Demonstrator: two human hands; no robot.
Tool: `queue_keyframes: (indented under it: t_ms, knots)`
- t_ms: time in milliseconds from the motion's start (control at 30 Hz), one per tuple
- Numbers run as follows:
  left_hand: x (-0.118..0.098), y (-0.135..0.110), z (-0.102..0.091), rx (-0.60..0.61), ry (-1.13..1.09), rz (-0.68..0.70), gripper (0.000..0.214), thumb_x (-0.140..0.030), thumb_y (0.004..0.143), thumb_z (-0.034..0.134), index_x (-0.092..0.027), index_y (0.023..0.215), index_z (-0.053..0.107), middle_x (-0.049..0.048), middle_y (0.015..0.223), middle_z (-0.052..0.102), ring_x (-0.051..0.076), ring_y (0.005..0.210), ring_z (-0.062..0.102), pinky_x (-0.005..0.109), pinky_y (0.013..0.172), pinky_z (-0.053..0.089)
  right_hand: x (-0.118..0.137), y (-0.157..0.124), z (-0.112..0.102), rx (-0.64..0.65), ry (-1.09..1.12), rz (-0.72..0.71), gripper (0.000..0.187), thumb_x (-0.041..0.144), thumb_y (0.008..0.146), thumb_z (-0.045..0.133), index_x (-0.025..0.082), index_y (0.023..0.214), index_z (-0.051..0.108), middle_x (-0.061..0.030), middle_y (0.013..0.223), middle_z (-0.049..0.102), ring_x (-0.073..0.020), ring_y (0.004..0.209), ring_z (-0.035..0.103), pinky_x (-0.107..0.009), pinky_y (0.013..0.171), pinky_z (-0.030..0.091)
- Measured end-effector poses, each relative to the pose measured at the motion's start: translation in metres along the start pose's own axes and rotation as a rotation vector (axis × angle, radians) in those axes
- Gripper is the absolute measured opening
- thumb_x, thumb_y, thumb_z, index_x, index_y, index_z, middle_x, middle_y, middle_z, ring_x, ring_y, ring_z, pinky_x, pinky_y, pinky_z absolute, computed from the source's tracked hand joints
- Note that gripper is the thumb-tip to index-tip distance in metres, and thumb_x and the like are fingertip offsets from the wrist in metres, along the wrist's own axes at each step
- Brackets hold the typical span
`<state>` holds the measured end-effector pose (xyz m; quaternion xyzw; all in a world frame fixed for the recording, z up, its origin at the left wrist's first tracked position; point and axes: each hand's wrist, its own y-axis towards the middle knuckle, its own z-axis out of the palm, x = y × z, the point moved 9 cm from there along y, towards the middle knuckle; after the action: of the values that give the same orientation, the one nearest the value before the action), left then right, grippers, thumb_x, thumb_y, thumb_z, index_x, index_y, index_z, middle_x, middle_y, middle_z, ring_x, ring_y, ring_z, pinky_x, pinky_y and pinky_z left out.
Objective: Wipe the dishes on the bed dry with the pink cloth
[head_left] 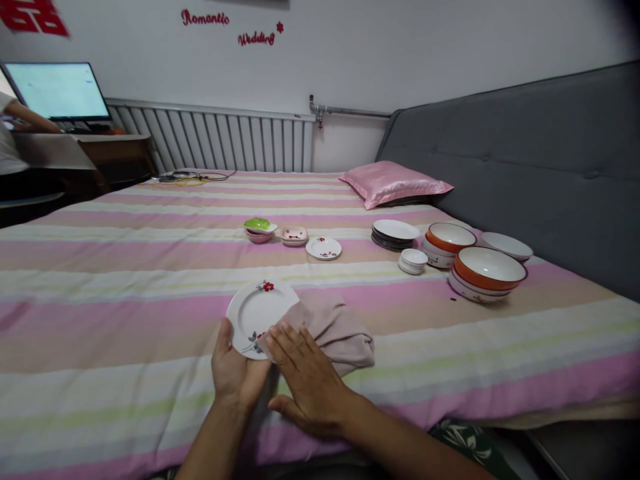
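Note:
My left hand (237, 373) holds a white plate (253, 310) with red flowers and grey leaves, gripping it from below with the thumb at its left rim. The plate is tilted towards me above the striped bedspread. My right hand (305, 377) lies flat on a dusty-pink cloth (337, 330), fingers stretched out and thumb apart. Beneath those fingers, the cloth covers the plate's lower right part and hides its rim there. The rest of the cloth spreads in folds to the right.
On the bedspread (125, 280) beyond my hands are small flowered plates (324, 249), a pink square dish (295, 235), a green leaf-shaped dish (259, 225), stacked dark-edged plates (395, 233), small white dishes (413, 261) and orange bowls (490, 270). A pink pillow (395, 183) lies behind; another person sits far left.

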<state>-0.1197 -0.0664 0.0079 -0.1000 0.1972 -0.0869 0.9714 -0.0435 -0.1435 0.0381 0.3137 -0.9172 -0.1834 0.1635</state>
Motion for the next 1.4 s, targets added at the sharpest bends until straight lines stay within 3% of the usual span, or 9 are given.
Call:
queue_keyframes:
  t_ms: [167,433,767,900,1000,1100,1167,1300,1400]
  knots:
    - [0.006,-0.004,-0.004,-0.077,0.045,-0.028,0.046,-0.034,0.09,0.038,-0.006,0.123,0.053,0.0148,0.086,0.072,0.023,0.08,0.069,0.04,0.088,0.05,0.009,-0.001,-0.003,0.011,0.035,-0.047,0.078,0.061,0.087,0.033,0.01,0.144,0.014,-0.0098,0.151,0.018,-0.0219,0.14,0.009,-0.044,0.114,0.016]
    - [0.02,-0.015,-0.002,-0.12,0.062,-0.135,0.04,-0.035,0.087,0.043,-0.007,0.107,0.063,0.0142,0.081,0.072,0.026,0.08,0.069,0.043,0.091,0.048,0.007,-0.001,-0.003,0.035,0.018,-0.089,0.075,0.06,0.088,0.029,0.012,0.144,0.014,-0.0068,0.151,0.018,-0.0191,0.14,0.009,-0.041,0.114,0.016]
    - [0.014,-0.01,0.009,0.023,0.05,-0.063,0.05,-0.033,0.089,0.039,-0.007,0.131,0.045,0.0171,0.096,0.071,0.027,0.09,0.067,0.044,0.092,0.047,-0.015,0.006,-0.007,-0.014,-0.016,-0.06,0.068,0.059,0.09,0.025,0.02,0.144,0.017,-0.001,0.151,0.018,-0.0197,0.14,0.009,-0.043,0.114,0.011]
    - [0.02,-0.01,0.006,0.008,0.06,-0.08,0.052,-0.033,0.089,0.038,-0.007,0.135,0.041,0.0187,0.099,0.07,0.029,0.092,0.066,0.048,0.094,0.044,-0.032,0.005,-0.011,-0.006,0.008,0.008,0.064,0.055,0.092,0.026,0.019,0.144,0.019,-0.0032,0.151,0.019,-0.0214,0.14,0.008,-0.046,0.113,0.011]
    - [0.025,-0.008,0.003,-0.029,0.085,-0.1,0.053,-0.033,0.09,0.037,-0.006,0.135,0.039,0.019,0.098,0.07,0.029,0.091,0.067,0.049,0.093,0.045,-0.037,0.005,-0.014,-0.028,0.08,0.032,0.06,0.05,0.093,0.026,0.017,0.143,0.024,-0.0058,0.148,0.027,-0.0212,0.139,0.014,-0.047,0.113,0.011]
    - [0.025,-0.006,0.002,-0.064,0.101,-0.101,0.053,-0.035,0.091,0.035,-0.005,0.134,0.04,0.0194,0.097,0.07,0.028,0.086,0.068,0.048,0.091,0.046,-0.035,0.004,-0.024,-0.135,0.236,0.037,0.05,0.042,0.095,0.026,0.018,0.139,0.03,-0.005,0.141,0.041,-0.0181,0.136,0.025,-0.045,0.113,0.015]
    - [0.023,-0.005,0.003,-0.069,0.099,-0.086,0.054,-0.036,0.09,0.035,-0.004,0.133,0.042,0.0207,0.101,0.068,0.028,0.088,0.067,0.048,0.09,0.047,-0.041,0.001,-0.036,-0.289,0.354,0.123,0.042,0.035,0.095,0.029,0.02,0.134,0.037,-0.0049,0.135,0.049,-0.0172,0.13,0.036,-0.042,0.111,0.022]
    - [0.017,-0.004,0.003,-0.059,0.095,-0.054,0.054,-0.039,0.089,0.039,-0.008,0.131,0.045,0.0205,0.11,0.065,0.029,0.095,0.065,0.049,0.09,0.047,-0.083,-0.024,-0.052,-0.652,0.502,0.563,0.028,0.032,0.092,0.037,0.02,0.114,0.049,-0.0081,0.112,0.06,-0.0182,0.103,0.056,-0.034,0.088,0.045]
    - [0.018,-0.005,0.003,-0.059,0.103,-0.05,0.053,-0.04,0.088,0.041,-0.008,0.13,0.047,0.0202,0.109,0.066,0.029,0.094,0.065,0.05,0.09,0.047,-0.101,-0.033,-0.046,-0.639,0.447,0.77,0.029,0.037,0.088,0.043,0.018,0.109,0.048,-0.0082,0.1,0.06,-0.0188,0.086,0.059,-0.033,0.077,0.047]
